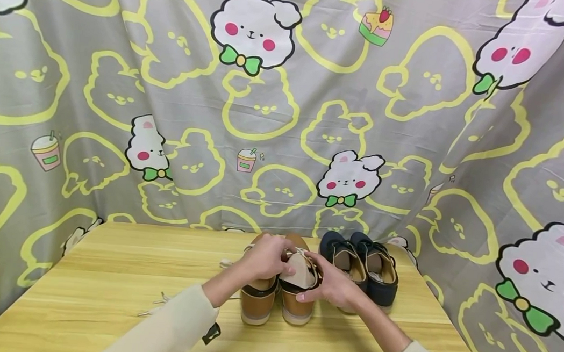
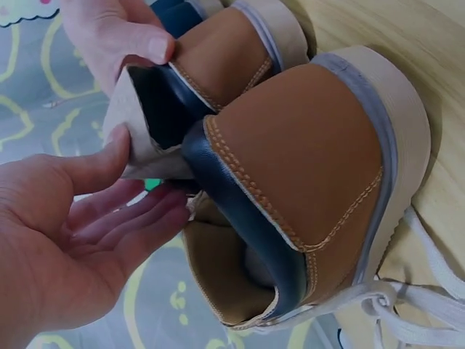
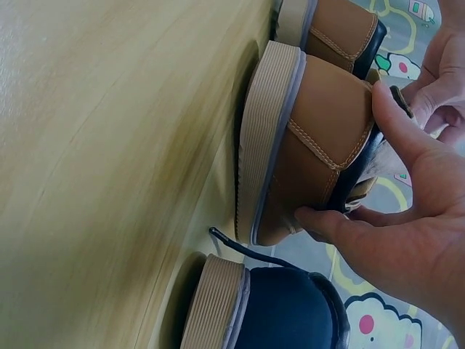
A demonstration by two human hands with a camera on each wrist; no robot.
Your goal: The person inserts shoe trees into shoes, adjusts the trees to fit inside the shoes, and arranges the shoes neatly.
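Observation:
Two brown shoes stand side by side, heels toward me: the left shoe (image 1: pixel 257 307) and the right shoe (image 1: pixel 298 308). A beige flap (image 1: pixel 299 272), seemingly the tongue, sticks up from the right shoe's opening. My left hand (image 1: pixel 268 257) pinches this flap; the left wrist view has the thumb on top and the fingers underneath. From the right side, my right hand (image 1: pixel 335 284) grips the right shoe, its thumb at the heel collar. In the right wrist view its fingers (image 3: pixel 327 224) lie along the shoe's side. The shoe's inside is mostly hidden.
A pair of dark blue shoes (image 1: pixel 382 292) stands just right of the brown pair, with a black lace (image 3: pixel 251 252) trailing. White laces (image 1: pixel 158 304) lie on the wooden table (image 1: pixel 112 262) at left. A patterned curtain (image 1: pixel 194 111) hangs behind and at both sides.

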